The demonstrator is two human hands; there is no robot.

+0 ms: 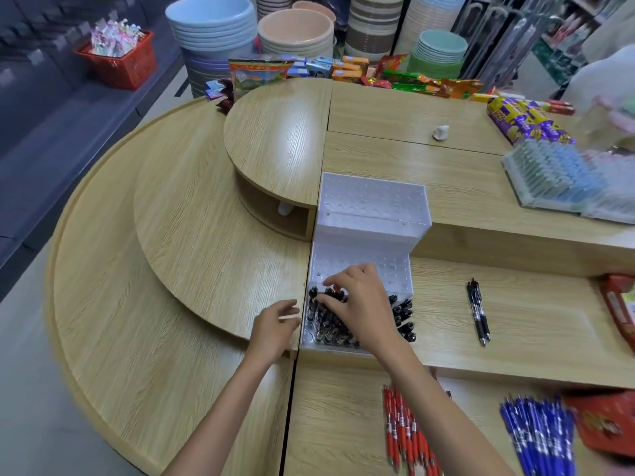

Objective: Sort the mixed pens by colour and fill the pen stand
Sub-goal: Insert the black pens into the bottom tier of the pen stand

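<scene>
We record a white plastic stepped pen stand with rows of round holes, standing on a pale wooden tiered display table. Its upper and middle steps hold no pens. Its lowest, nearest step is largely filled with upright black click pens, though a few holes at its near left corner remain open.

The right hand is over this lowest step, its fingers bent down among the tops of the black pens at the left of the step. We cannot tell whether they pinch a pen or only touch the tops. The left hand lies at the stand's left wall with fingers loosely bent and their tips against or just beside it. We see nothing gripped in it.

Two loose black pens lie side by side on the table to the right of the stand. On the nearest level, a bunch of red pens lies beside the right forearm, and a bunch of blue pens lies further right.
</scene>
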